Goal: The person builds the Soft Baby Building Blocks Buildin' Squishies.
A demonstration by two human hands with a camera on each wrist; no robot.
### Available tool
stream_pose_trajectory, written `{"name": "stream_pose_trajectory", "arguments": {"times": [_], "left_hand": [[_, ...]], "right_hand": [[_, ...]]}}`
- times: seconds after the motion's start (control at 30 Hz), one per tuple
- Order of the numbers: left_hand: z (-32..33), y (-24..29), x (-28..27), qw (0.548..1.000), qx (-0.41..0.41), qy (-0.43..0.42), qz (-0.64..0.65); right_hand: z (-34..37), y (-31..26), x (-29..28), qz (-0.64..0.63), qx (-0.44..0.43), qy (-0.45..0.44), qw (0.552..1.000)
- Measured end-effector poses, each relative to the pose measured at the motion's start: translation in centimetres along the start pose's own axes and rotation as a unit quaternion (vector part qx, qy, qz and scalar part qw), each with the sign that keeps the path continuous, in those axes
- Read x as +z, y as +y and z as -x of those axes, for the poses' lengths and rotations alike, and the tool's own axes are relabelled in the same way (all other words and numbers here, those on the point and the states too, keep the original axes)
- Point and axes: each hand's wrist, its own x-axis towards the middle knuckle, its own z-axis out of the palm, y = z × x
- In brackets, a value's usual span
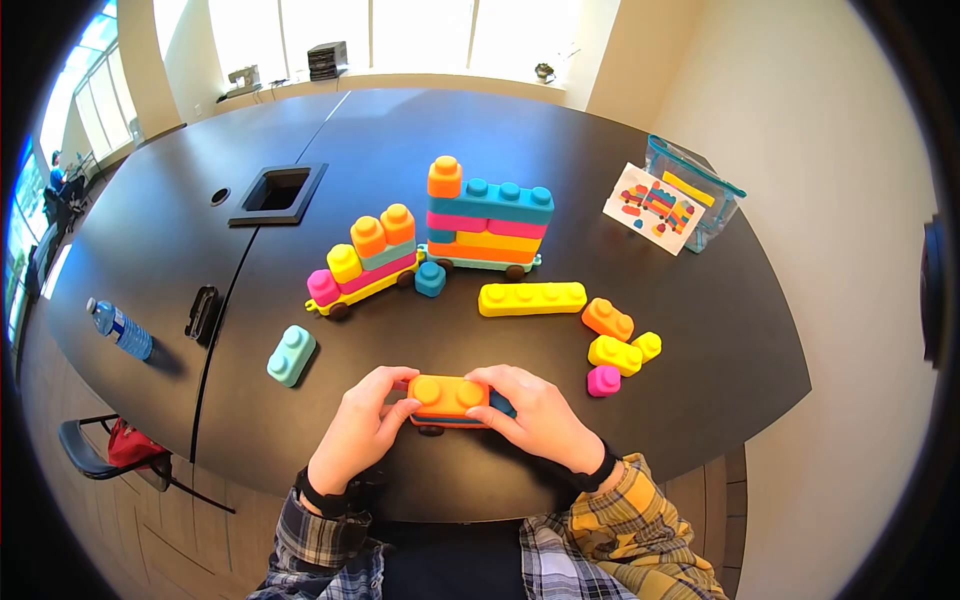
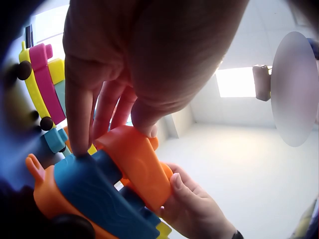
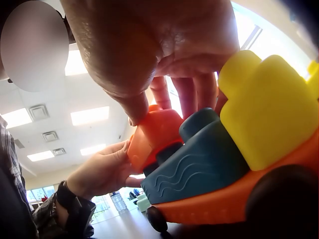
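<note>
Both hands hold an orange two-stud block (image 1: pixel 449 396) by its ends, the left hand (image 1: pixel 362 422) at one end and the right hand (image 1: pixel 537 414) at the other. In the left wrist view the orange block (image 2: pixel 141 167) is tilted over the studs of a dark blue block (image 2: pixel 99 196), with a gap between them. That blue block lies on an orange wheeled base; in the right wrist view a yellow block (image 3: pixel 271 109) stands beside the blue block (image 3: pixel 197 162) on the base (image 3: pixel 214 206). The left fingertips also touch the blue block's end.
Two block wagons (image 1: pixel 365 270) (image 1: pixel 490 228) stand behind the hands, a small blue block (image 1: pixel 430 279) between. A long yellow block (image 1: pixel 532 298) and several loose ones lie right, a mint block (image 1: pixel 291 356) left. A picture card (image 1: pixel 655 208) leans on a clear bag (image 1: pixel 712 190); a bottle (image 1: pixel 120 329) lies left.
</note>
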Motion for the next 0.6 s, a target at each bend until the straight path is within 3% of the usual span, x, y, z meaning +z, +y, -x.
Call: {"name": "stream_pose_trajectory", "arguments": {"times": [0.43,0.5,0.6], "left_hand": [[0.0,-0.6,-0.2,0.999,0.005,-0.029,-0.022],[-0.3,-0.4,-0.6,0.991,0.078,-0.037,-0.098],[-0.8,0.9,-0.5,0.989,0.105,-0.043,-0.096]], "right_hand": [[0.3,0.5,0.5,0.030,-0.020,0.000,0.999],[0.3,0.4,0.4,0.028,-0.017,-0.002,0.999],[0.2,0.6,0.6,0.023,-0.015,-0.002,1.000]]}}
